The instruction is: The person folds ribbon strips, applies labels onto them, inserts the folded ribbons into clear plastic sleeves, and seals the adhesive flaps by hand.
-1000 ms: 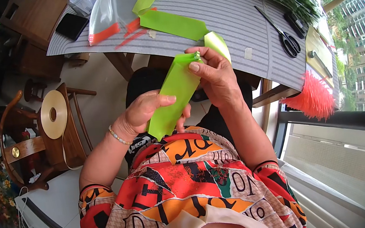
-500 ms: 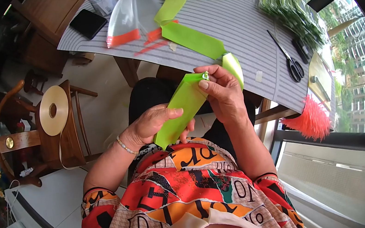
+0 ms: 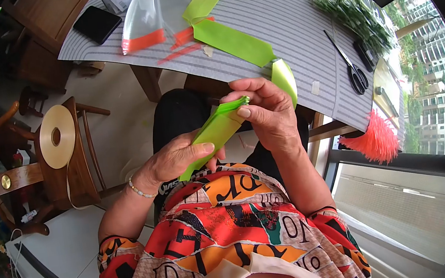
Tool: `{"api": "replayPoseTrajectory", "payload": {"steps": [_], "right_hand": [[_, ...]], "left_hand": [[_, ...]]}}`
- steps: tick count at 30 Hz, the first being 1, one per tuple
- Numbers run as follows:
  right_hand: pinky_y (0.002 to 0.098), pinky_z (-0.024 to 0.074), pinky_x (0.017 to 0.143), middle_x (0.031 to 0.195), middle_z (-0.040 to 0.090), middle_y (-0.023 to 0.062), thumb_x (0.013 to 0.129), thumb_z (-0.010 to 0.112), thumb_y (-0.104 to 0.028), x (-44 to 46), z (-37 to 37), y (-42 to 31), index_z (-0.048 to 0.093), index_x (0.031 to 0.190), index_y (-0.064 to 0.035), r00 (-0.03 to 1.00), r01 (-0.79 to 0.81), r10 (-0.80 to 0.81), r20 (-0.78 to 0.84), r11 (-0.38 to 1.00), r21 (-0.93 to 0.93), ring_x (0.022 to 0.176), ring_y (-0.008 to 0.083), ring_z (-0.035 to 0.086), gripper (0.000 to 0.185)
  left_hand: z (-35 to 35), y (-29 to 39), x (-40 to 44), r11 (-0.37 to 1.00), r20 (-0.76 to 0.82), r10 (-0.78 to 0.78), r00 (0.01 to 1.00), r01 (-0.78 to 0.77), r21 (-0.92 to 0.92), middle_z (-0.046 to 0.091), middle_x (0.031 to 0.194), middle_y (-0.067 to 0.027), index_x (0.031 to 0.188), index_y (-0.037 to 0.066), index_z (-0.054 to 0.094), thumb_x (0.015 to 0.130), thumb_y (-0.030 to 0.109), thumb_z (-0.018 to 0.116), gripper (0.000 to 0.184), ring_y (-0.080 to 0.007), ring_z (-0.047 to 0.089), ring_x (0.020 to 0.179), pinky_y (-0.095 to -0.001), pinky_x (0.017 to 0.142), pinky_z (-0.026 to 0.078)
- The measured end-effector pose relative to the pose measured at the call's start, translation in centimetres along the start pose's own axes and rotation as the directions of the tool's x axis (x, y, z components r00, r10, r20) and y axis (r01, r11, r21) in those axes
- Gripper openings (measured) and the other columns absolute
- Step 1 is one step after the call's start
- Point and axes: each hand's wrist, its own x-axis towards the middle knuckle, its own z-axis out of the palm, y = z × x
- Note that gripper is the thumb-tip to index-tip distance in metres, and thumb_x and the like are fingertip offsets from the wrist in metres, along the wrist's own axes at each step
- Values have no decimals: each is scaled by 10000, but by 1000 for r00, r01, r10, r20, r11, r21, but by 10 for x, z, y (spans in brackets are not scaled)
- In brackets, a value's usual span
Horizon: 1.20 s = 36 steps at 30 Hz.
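Observation:
A wide bright green ribbon [image 3: 217,132], folded back and forth into a flat layered stack, is held over my lap. My left hand [image 3: 178,157] grips the lower part, thumb on top and fingers underneath. At the upper end, my right hand [image 3: 271,110] pinches the layered edge between thumb and fingers. From beside the right hand, the unfolded green strip [image 3: 238,44] runs up over the table edge and back across the striped table [image 3: 299,37] in angled bends.
Clear plastic with red edges [image 3: 143,41] and a black phone-like slab [image 3: 97,24] lie at the table's left. On the right are scissors [image 3: 359,80], green packets [image 3: 353,15] and a red fringe bundle [image 3: 373,137]. A ribbon roll [image 3: 47,138] rests on the left chair.
The green stack has tilted, so its layered edge shows more. My right hand has shifted slightly, and my left hand has moved a little lower left. The view has turned slightly.

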Motion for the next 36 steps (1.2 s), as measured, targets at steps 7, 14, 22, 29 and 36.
{"api": "replayPoseTrajectory", "payload": {"steps": [7,14,22,29,36], "right_hand": [[330,536,883,1048,695,179,861,672,1,-4,-6,2,593,1193,47,999,36,-35,14,995,-91,968,222,673,344],[315,538,855,1040,705,122,895,676,-69,2,1,-4,606,1235,7,952,209,-308,1,646,-734,920,193,680,356],[280,541,793,1003,714,110,872,697,-92,2,-13,-8,628,1241,-30,956,253,-248,158,418,-873,917,183,687,380],[281,532,773,974,711,116,857,700,-85,5,-16,-11,658,1210,-42,950,276,-244,197,354,-894,867,203,688,358],[246,502,811,982,709,35,893,687,-132,10,-6,-19,659,1183,-14,998,-60,57,-28,688,-724,879,93,641,314]], "left_hand": [[3,-3,-1,999,10,-20,1000,19,38,598,1029,-84,1182,-24,550,988,338,498,414,-147,606,864,-303,811,498],[10,-4,4,1000,-12,18,1000,-18,-4,587,1008,-43,1170,9,554,1010,325,476,363,-106,594,828,-274,778,484],[11,0,3,999,-18,-41,999,40,-12,591,996,-59,1134,-10,567,998,337,496,379,-131,609,867,-286,805,491],[11,5,3,994,2,-100,995,100,-49,620,948,-77,1127,-24,574,993,331,504,386,-146,622,878,-283,806,496],[2,-6,2,954,50,-148,988,155,-256,627,1020,-101,1140,-32,573,993,336,509,402,-159,645,865,-307,797,533]]}}
